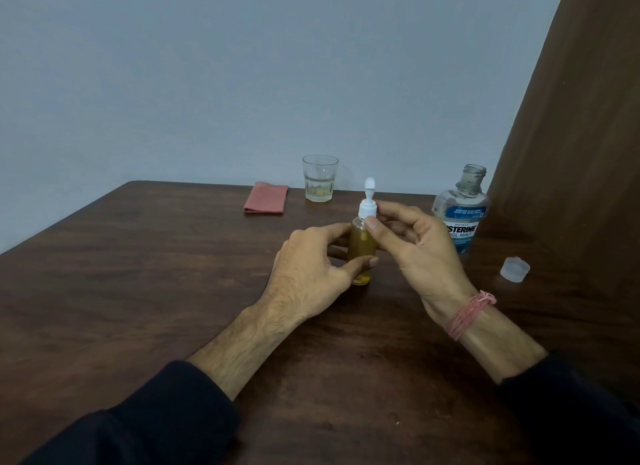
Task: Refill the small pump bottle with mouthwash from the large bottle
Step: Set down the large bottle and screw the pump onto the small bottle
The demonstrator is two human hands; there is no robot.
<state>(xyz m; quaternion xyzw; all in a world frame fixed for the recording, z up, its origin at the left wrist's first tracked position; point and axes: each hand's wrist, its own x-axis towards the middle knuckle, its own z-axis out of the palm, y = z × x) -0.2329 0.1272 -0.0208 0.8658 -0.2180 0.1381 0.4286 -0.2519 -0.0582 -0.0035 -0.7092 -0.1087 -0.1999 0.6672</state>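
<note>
The small pump bottle [362, 246] stands upright at the middle of the table, holding yellowish liquid, with its white pump head [368, 201] on top. My left hand [311, 274] grips the bottle's body from the left, thumb across its lower front. My right hand [415, 246] pinches the white pump collar between thumb and fingers. The large mouthwash bottle [462, 208], clear with a blue label, stands uncapped behind my right hand. Its clear cap [515, 269] lies on the table to the right.
A glass [320, 178] with a little pale liquid stands near the table's far edge. A folded pink cloth [266, 198] lies left of it. The brown wooden table [138, 291] meets a grey wall behind and a brown panel [571, 135] at the right.
</note>
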